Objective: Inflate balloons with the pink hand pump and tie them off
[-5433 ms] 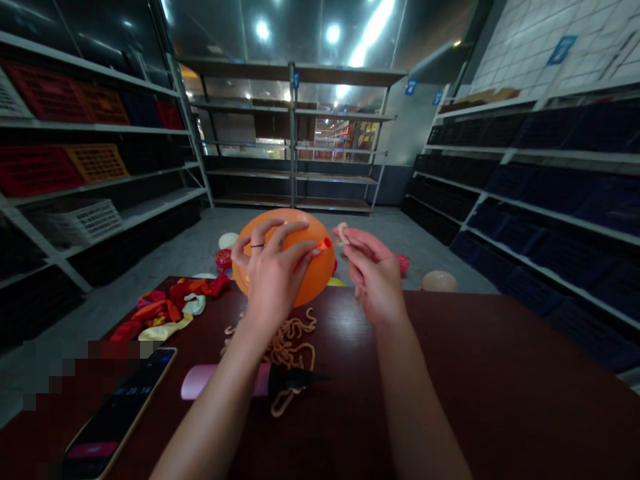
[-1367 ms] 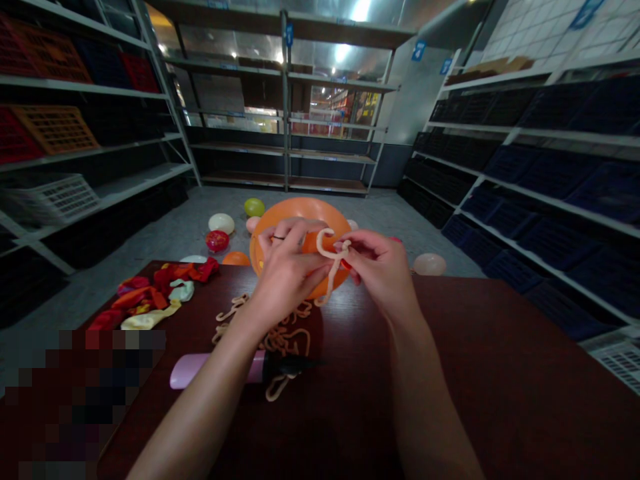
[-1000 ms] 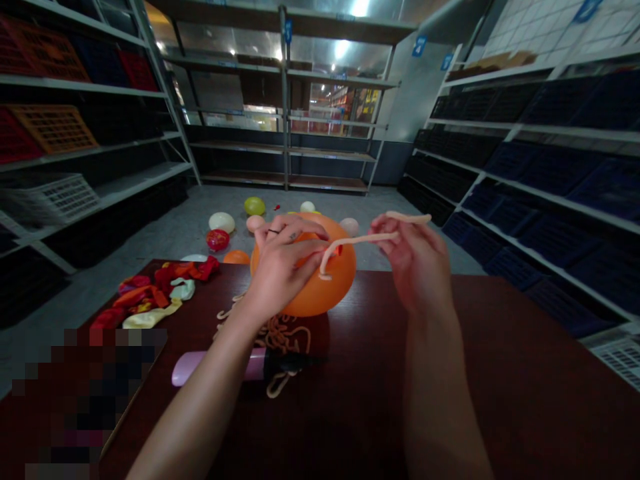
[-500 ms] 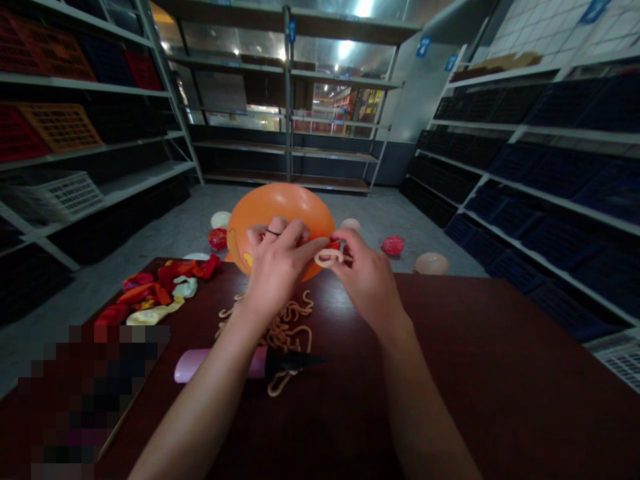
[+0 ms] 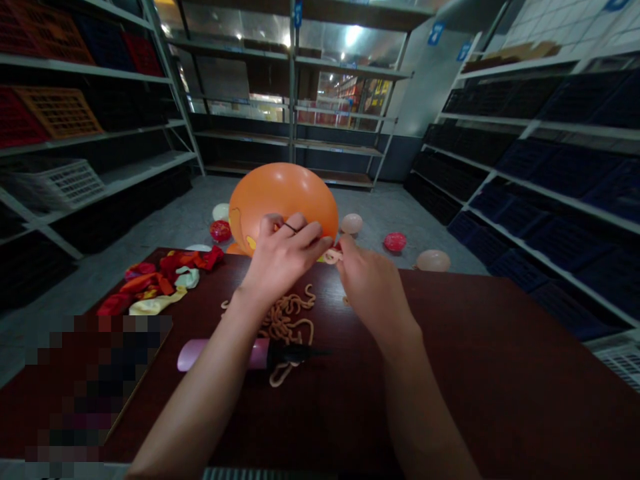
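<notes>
from my head view, my left hand [image 5: 283, 250] holds the big orange balloon [image 5: 280, 197] with bent fingers, up above the dark red table [image 5: 465, 347]. my right hand [image 5: 373, 290] pinches a tan rubber loop [image 5: 331, 257] by the balloon's low side, but i can't see all of it. more tan rubber strips [image 5: 287, 320] lie in a heap below. a firm hold and a tight pinch stop things slipping.
</notes>
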Action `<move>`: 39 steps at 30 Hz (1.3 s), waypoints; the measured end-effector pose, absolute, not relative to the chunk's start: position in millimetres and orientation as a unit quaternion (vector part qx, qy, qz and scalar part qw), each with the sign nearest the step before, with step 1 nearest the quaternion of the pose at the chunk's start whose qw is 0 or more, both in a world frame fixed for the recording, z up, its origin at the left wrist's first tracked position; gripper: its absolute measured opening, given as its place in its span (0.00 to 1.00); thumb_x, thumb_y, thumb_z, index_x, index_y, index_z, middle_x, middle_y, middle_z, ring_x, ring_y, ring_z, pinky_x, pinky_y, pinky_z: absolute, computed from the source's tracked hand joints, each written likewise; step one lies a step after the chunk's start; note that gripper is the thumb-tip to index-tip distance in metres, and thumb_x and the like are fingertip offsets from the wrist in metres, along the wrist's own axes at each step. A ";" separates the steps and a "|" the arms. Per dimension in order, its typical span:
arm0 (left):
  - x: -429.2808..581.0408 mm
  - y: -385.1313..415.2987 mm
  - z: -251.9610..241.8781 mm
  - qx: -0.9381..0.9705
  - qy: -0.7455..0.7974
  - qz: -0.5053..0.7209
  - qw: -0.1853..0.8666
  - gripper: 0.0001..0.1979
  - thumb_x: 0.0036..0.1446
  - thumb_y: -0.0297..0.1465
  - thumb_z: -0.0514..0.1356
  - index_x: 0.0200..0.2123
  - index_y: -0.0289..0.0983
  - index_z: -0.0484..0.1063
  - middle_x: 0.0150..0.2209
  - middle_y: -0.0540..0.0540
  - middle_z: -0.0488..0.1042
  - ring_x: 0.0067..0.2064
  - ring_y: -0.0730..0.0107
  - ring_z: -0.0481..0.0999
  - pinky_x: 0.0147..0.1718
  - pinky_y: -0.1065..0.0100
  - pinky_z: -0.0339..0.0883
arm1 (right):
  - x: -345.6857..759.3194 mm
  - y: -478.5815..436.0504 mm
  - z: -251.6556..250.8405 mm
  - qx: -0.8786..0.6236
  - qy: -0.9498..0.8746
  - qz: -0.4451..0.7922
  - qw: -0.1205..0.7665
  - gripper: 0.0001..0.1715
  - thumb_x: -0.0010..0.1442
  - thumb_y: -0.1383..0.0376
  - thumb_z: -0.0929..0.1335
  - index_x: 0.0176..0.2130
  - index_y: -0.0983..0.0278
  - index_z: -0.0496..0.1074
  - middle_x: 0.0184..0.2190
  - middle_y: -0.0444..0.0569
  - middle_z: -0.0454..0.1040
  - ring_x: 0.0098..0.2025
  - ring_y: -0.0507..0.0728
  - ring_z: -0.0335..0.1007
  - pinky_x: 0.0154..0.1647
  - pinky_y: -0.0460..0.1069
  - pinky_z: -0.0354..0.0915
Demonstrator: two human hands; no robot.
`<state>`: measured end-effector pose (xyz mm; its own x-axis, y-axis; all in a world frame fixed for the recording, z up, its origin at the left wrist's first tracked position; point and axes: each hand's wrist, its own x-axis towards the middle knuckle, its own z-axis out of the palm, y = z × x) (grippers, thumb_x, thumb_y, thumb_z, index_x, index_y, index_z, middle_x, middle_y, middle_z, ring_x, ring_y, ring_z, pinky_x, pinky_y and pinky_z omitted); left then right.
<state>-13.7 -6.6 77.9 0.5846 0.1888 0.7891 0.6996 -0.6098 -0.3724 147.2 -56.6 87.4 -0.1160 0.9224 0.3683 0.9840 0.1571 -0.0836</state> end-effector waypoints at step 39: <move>4.7 28.1 45.8 -0.472 -0.356 -0.538 -0.601 0.19 0.58 0.46 0.66 0.29 0.34 0.73 0.28 0.48 0.75 0.28 0.77 0.72 0.28 0.75 0.61 | 167.6 -19.4 62.1 -0.590 -0.656 0.132 0.451 0.12 0.66 0.61 0.61 0.36 0.60 0.72 0.33 0.51 0.76 0.37 0.59 0.72 0.39 0.51 0.61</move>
<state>4.7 28.1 45.8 0.1680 0.9826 0.0797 -0.3093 -0.0242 0.9506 167.6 -19.4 62.1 0.1032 0.8942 0.4355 0.6555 0.2682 -0.7060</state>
